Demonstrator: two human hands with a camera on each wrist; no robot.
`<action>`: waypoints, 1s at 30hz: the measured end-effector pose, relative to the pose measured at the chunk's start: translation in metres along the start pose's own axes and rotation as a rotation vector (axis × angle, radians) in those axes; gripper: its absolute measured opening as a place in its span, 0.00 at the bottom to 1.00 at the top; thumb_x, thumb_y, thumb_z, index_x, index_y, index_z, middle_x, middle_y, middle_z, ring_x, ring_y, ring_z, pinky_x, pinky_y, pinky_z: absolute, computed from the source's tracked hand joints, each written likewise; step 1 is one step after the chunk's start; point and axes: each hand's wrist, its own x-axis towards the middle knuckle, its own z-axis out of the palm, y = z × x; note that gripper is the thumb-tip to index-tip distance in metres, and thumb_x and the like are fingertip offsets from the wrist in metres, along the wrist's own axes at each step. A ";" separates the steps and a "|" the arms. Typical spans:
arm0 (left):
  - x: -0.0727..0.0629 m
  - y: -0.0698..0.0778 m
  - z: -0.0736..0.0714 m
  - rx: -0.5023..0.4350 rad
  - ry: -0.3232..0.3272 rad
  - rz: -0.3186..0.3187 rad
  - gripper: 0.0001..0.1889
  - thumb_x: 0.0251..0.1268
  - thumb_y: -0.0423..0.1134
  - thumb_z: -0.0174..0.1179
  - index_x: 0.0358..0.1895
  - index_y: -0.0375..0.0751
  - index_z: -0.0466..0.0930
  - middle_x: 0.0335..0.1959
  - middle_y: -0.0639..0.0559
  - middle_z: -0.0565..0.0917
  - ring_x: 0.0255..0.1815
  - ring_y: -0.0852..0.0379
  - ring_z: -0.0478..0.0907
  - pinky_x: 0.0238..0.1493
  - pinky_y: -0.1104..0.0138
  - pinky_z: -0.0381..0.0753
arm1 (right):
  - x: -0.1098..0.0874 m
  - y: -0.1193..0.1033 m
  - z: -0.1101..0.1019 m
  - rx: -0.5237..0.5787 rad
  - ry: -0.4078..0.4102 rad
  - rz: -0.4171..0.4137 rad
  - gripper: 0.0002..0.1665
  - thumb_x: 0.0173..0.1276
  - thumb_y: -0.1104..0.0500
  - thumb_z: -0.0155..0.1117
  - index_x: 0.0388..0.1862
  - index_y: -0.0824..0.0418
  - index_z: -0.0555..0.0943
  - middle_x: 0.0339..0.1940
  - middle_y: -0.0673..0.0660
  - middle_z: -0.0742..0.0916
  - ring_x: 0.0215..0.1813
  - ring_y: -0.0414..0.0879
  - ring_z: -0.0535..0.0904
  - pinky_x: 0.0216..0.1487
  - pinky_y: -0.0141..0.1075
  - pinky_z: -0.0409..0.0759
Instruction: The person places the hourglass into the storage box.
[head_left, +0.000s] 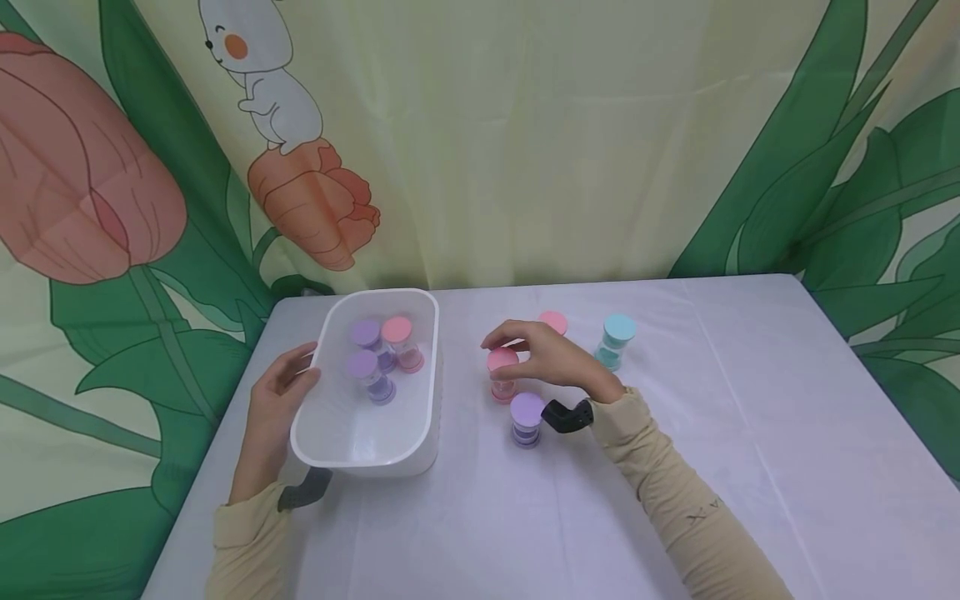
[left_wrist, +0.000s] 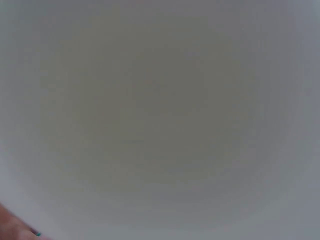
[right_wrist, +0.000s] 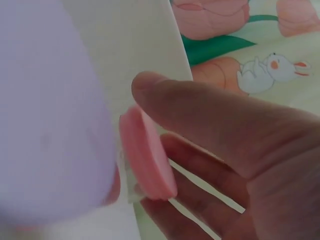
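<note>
A white plastic bin point(head_left: 313, 433) holds three small sand timers: a purple-capped one point(head_left: 367, 333), another purple-capped one point(head_left: 363, 365) and a pink-capped one point(head_left: 397, 330). My left hand point(head_left: 272, 408) rests against the bin's left side, thumb and fingers at the outer wall. That pale wall point(left_wrist: 160, 120) fills the left wrist view. Around an upright pink sand timer point(head_left: 503, 360) on the table, my right hand point(head_left: 551, 358) spreads its thumb and fingers. In the right wrist view, the thumb point(right_wrist: 200, 100) extends past the pink cap point(right_wrist: 148, 155); firm contact is not visible.
Just nearer stands a purple sand timer point(head_left: 527, 410), beside the black right wrist camera point(head_left: 567, 416). Behind the right hand are a partly hidden pink sand timer point(head_left: 553, 320) and a teal one point(head_left: 618, 327). A printed curtain point(head_left: 525, 167) hangs behind the white-covered table point(head_left: 712, 400).
</note>
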 end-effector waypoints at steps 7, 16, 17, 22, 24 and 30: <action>-0.001 0.000 -0.001 0.009 0.006 0.002 0.26 0.73 0.52 0.56 0.71 0.55 0.69 0.67 0.45 0.72 0.53 0.65 0.78 0.44 0.74 0.83 | -0.003 0.011 0.001 0.009 -0.023 0.032 0.24 0.59 0.61 0.75 0.55 0.58 0.82 0.56 0.54 0.85 0.59 0.46 0.79 0.66 0.42 0.75; -0.001 0.002 -0.001 0.015 -0.001 -0.010 0.26 0.73 0.53 0.55 0.72 0.56 0.68 0.68 0.45 0.72 0.53 0.65 0.77 0.44 0.74 0.83 | -0.005 0.018 0.004 0.044 -0.015 0.038 0.25 0.58 0.60 0.77 0.56 0.56 0.82 0.56 0.52 0.85 0.60 0.45 0.77 0.67 0.44 0.74; -0.001 0.002 -0.001 0.018 0.000 -0.013 0.26 0.73 0.53 0.55 0.72 0.56 0.68 0.68 0.45 0.72 0.53 0.65 0.77 0.44 0.74 0.83 | -0.005 0.018 0.004 0.051 -0.015 0.036 0.25 0.58 0.60 0.76 0.56 0.56 0.82 0.57 0.54 0.85 0.60 0.45 0.77 0.66 0.45 0.74; -0.002 0.003 -0.001 0.017 0.002 -0.021 0.26 0.73 0.53 0.55 0.72 0.57 0.68 0.69 0.44 0.72 0.53 0.64 0.77 0.44 0.74 0.83 | -0.004 0.020 0.005 0.065 -0.019 0.042 0.25 0.59 0.61 0.76 0.57 0.56 0.82 0.58 0.58 0.84 0.61 0.46 0.77 0.66 0.46 0.75; -0.002 0.004 -0.001 0.014 0.000 -0.021 0.26 0.73 0.53 0.55 0.72 0.57 0.68 0.69 0.44 0.72 0.54 0.64 0.77 0.44 0.74 0.83 | -0.004 0.019 0.005 0.045 -0.015 0.036 0.25 0.59 0.61 0.76 0.57 0.56 0.82 0.58 0.56 0.84 0.61 0.45 0.77 0.66 0.45 0.75; -0.002 0.004 -0.002 0.011 -0.008 -0.015 0.26 0.74 0.53 0.55 0.72 0.56 0.68 0.69 0.44 0.72 0.53 0.65 0.77 0.44 0.73 0.83 | -0.002 0.008 -0.001 0.026 0.016 0.014 0.25 0.58 0.62 0.76 0.56 0.57 0.83 0.56 0.50 0.85 0.60 0.45 0.78 0.64 0.48 0.76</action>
